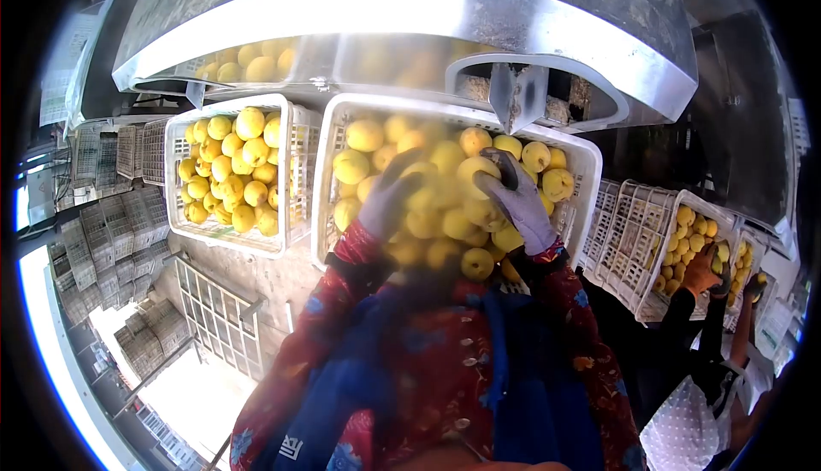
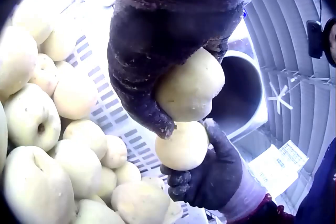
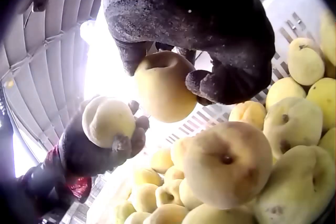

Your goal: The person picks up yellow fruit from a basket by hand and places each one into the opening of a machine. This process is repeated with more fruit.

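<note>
the left hand (image 2: 152, 45) and right hand (image 3: 210, 37), in dark-palmed lilac gloves, curl their fingers round a pale-yellow round peach (image 2: 191, 87) and a second round yellow peach (image 3: 165, 90), likely against rolling, above a slotted white plastic crate (image 1: 590, 182) (tall sides contain the heap (image 1: 423, 223)). print on rectangular white paper sheets (image 2: 278, 169) is illegible.

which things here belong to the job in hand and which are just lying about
Part of the job:
left hand, holding a yellow fruit
right hand, holding another fruit
large white crate of fruit beneath both hands
possibly the neighbouring crate to its left

Apparently just about:
stacked crates, far left
printed sheets in the background
</note>
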`<act>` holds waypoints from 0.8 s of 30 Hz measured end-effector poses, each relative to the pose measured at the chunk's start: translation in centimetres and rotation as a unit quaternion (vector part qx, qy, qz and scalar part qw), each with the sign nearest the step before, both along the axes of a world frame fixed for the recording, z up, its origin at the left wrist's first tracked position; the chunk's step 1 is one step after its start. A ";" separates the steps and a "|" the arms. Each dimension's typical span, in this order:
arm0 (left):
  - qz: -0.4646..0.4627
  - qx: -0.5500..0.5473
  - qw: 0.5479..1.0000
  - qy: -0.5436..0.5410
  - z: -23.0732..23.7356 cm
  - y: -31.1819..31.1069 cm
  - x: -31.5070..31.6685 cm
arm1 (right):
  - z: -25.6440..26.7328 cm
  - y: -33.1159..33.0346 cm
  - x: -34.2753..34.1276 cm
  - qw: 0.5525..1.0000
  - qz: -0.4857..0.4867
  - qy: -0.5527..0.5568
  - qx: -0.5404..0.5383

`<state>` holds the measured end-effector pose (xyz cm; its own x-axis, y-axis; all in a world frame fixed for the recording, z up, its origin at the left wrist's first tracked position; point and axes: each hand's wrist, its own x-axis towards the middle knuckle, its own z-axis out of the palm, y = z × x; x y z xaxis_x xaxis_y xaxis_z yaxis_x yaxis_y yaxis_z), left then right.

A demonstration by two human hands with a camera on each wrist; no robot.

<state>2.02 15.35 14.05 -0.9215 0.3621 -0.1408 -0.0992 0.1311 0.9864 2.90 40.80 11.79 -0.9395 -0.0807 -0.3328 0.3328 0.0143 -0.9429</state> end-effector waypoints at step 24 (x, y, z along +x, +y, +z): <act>0.043 0.485 0.804 -0.342 4.5 3.5 -2.9 | 6.8 -2.4 -7.7 0.822 -0.211 0.213 0.485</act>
